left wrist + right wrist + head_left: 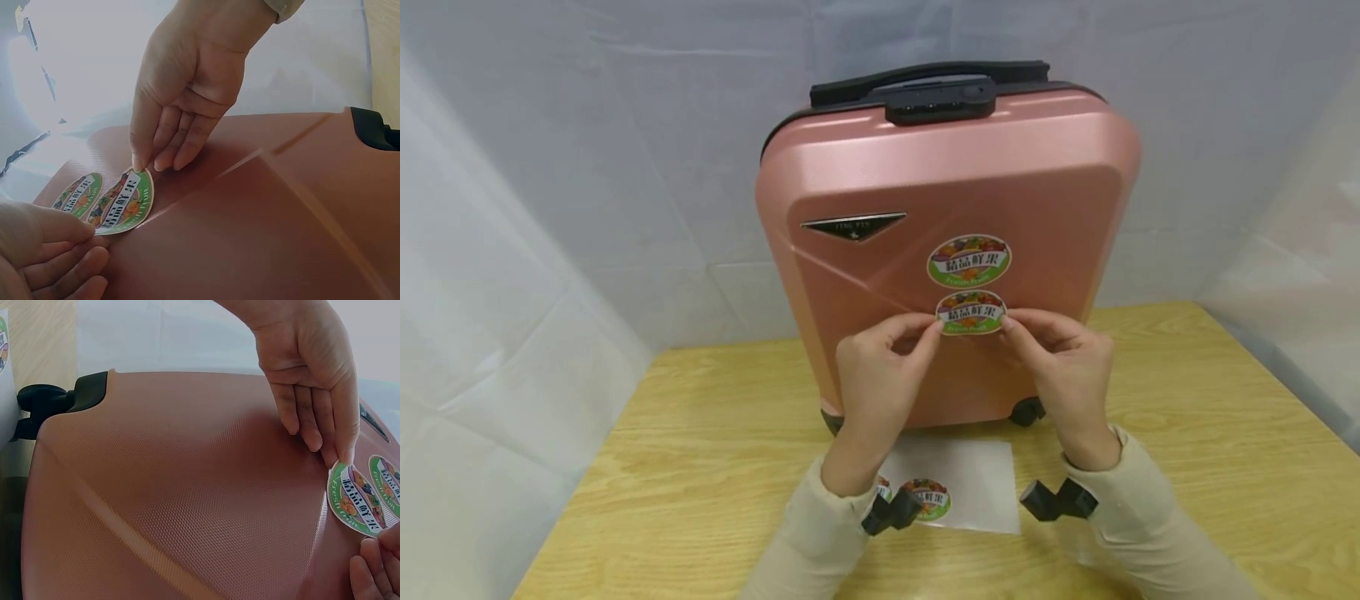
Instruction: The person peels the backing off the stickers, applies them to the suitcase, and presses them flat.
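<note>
A pink hard-shell suitcase [880,275] stands upright. On its front is one oval fruit sticker [970,260]. Just below that, both hands hold a second oval fruit sticker [972,313] close against the shell. My left hand [877,379] pinches its left end between thumb and forefinger, and my right hand [1067,362] pinches the right end likewise. In the left wrist view the right hand [187,87] comes down from the top, its fingertips at the sticker's edge. The right wrist view has the left hand [312,381] reaching in from above.
A white sticker sheet [977,483] lies on the wooden table [715,467] before the suitcase, with fruit stickers [928,498] on it, partly behind the left wrist camera. The suitcase has a black top handle [932,75], a dark triangular badge [854,225] and small wheels [1027,411].
</note>
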The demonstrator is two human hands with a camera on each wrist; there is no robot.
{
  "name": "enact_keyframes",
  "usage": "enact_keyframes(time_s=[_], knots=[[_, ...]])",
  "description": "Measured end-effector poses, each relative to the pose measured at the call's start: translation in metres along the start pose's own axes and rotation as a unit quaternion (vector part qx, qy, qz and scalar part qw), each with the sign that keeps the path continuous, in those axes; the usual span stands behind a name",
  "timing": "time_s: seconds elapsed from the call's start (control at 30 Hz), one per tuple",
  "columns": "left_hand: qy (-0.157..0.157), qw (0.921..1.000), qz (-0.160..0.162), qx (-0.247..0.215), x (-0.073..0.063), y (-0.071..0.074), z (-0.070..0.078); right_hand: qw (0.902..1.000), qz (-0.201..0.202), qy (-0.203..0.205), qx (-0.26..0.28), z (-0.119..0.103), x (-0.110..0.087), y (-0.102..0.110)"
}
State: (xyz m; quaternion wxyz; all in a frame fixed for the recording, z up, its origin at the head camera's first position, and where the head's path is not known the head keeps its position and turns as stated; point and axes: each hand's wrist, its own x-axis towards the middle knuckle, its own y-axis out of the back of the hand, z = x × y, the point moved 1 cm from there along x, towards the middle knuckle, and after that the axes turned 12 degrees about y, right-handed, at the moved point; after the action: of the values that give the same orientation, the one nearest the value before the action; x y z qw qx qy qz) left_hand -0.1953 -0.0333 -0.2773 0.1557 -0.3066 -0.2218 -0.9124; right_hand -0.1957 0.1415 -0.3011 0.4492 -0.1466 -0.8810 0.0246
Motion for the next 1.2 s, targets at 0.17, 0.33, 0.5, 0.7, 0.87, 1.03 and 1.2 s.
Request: enact_keyframes(time_s=[0.17, 0.33, 0.5, 0.7, 0.87, 1.03, 1.2], knots=[[0.004, 1.0, -0.007, 0.003, 0.0012, 0.0018, 0.0011, 1.0, -0.002, 0.004, -0.004, 0.0, -0.0001, -0.0005], [0.004, 1.0, -0.004, 0.003, 0.0005, 0.0023, 0.0005, 0.9999, -0.007, 0.003, -0.013, 0.0007, -0.0006, -0.0007], [-0.003, 1.0, -0.003, 0.003, 0.0003, 0.0024, -0.0001, 0.9998, -0.007, -0.001, -0.016, 0.0015, -0.0007, -0.0003], [0.002, 0.9999, -0.002, 0.012, 0.0014, 0.0038, -0.0007, 0.9994, -0.009, 0.005, -0.033, 0.0007, 0.0003, 0.0005], [0.004, 1.0, -0.005, 0.001, 0.0007, 0.0036, -0.0021, 0.9992, -0.011, 0.009, -0.037, 0.0008, 0.0004, 0.0004], [-0.002, 0.9996, -0.009, -0.025, 0.0004, 0.0014, -0.0019, 0.9993, -0.01, 0.009, -0.034, 0.0012, -0.0001, 0.0005], [0.001, 0.9994, -0.014, -0.033, 0.0011, -0.0003, -0.0005, 0.9991, -0.009, 0.014, -0.038, 0.0003, 0.0005, -0.0002]])
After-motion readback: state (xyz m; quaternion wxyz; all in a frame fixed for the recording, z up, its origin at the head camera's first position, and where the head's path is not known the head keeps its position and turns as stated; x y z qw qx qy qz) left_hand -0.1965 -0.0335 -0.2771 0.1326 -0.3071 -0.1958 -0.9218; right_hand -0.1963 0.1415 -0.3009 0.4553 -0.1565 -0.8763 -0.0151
